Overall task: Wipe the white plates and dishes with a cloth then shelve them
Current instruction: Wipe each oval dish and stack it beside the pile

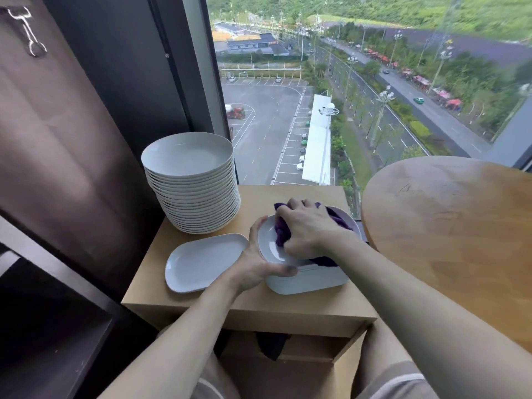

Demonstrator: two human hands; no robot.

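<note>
My left hand point(260, 264) grips the near rim of a white oblong dish point(269, 247), which sits on top of a stack of similar white dishes point(305, 279). My right hand point(306, 226) holds a bunched purple cloth point(281, 233) and presses it into that dish. A single white oblong dish point(201, 262) lies flat to the left on the small wooden stand point(253, 305). Behind it rises a tall stack of round white plates point(193, 182).
A round wooden table point(449, 226) stands to the right, close to the stand. A large window point(359, 82) lies straight ahead. A dark curtain point(57, 139) hangs at the left, with dark shelving point(43, 312) below it. An open cardboard box point(302, 361) sits under the stand.
</note>
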